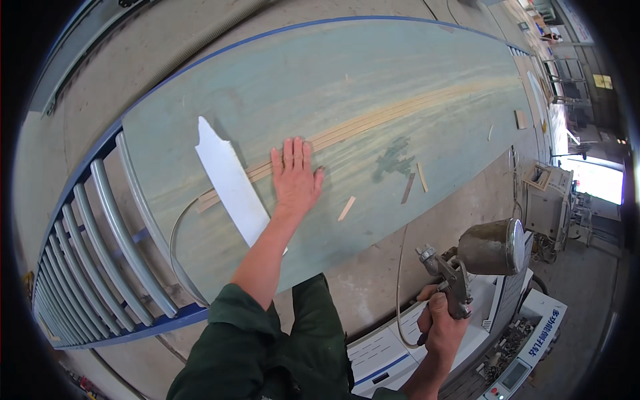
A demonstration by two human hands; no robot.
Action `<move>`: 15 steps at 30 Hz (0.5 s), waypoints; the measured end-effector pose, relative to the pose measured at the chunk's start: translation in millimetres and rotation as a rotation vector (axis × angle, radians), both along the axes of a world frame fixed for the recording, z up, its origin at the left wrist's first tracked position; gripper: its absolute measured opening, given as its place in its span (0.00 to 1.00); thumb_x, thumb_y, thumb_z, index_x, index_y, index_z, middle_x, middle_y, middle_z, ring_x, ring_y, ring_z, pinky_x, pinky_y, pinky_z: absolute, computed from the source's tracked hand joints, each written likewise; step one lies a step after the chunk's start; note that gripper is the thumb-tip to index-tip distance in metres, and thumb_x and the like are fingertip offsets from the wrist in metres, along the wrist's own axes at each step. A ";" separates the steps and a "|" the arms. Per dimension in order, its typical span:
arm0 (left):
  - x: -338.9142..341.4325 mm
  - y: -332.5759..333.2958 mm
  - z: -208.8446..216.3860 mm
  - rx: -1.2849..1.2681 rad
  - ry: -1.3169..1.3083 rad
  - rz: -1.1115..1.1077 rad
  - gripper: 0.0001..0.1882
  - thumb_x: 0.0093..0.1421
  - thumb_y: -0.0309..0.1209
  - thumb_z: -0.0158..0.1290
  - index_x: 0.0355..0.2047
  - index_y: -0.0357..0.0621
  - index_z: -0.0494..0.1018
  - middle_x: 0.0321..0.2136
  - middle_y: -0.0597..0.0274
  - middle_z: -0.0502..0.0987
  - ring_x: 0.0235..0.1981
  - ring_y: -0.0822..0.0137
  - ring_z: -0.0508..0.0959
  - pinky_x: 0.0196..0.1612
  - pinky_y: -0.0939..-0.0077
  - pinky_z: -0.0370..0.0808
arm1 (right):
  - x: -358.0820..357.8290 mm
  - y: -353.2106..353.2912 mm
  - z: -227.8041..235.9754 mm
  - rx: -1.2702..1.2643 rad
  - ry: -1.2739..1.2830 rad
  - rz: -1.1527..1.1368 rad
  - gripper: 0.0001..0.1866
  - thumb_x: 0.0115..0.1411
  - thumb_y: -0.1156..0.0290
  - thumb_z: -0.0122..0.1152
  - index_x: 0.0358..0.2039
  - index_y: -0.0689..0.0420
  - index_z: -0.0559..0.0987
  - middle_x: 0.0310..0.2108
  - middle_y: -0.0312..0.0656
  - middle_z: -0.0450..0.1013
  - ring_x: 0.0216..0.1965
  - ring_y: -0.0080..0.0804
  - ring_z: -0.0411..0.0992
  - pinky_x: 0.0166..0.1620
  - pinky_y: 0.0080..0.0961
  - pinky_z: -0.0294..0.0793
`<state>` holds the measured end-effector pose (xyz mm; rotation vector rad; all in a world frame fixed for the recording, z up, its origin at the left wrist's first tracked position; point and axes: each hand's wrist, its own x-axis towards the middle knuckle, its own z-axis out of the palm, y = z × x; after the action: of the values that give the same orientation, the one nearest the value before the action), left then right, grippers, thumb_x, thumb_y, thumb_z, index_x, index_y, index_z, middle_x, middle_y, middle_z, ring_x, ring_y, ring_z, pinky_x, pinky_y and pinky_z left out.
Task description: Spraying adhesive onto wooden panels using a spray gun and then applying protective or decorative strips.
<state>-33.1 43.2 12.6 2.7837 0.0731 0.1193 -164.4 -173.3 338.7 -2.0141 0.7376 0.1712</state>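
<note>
My left hand rests palm down, fingers stretched out, across long thin wooden strips lying side by side on a greenish board. Just left of it, a white flat panel with a ragged far end lies across the strips. In my right hand is a metal spray gun, held off the board's near side, with the fingers wrapped round its handle. A round, stained paint cup sits on the gun. From near the grip a thin hose runs up towards the board.
Several short wood offcuts and a dark wet-looking patch are on the board. A roller conveyor with a blue frame extends left. White machine housing and a control panel stand at the lower right. A cabinet is farther right.
</note>
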 end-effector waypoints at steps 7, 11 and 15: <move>-68.5 83.3 25.5 0.130 0.181 -0.002 0.42 0.68 0.55 0.49 0.71 0.35 0.60 0.75 0.47 0.54 0.78 0.49 0.45 0.76 0.39 0.32 | -20.5 40.4 0.5 -0.015 -0.031 0.017 0.25 0.67 0.51 0.67 0.31 0.65 0.81 0.10 0.30 0.64 0.11 0.16 0.59 0.17 0.20 0.52; -101.1 128.4 29.9 0.170 0.260 0.043 0.42 0.69 0.55 0.48 0.72 0.36 0.58 0.76 0.50 0.52 0.79 0.50 0.43 0.76 0.38 0.30 | -6.5 47.2 -3.7 -0.004 -0.068 0.022 0.24 0.67 0.52 0.68 0.31 0.64 0.81 0.11 0.31 0.65 0.11 0.17 0.59 0.17 0.20 0.53; -119.1 138.8 18.0 0.161 0.138 0.080 0.42 0.69 0.55 0.49 0.74 0.42 0.57 0.77 0.57 0.52 0.79 0.52 0.44 0.75 0.36 0.30 | 9.8 36.6 -13.2 -0.109 -0.125 -0.001 0.23 0.67 0.51 0.68 0.32 0.62 0.81 0.12 0.31 0.65 0.11 0.17 0.59 0.16 0.20 0.52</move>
<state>-152.1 182.0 30.6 2.9479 0.2182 -0.0494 -154.6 -136.7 325.5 -2.1062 0.6813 0.0037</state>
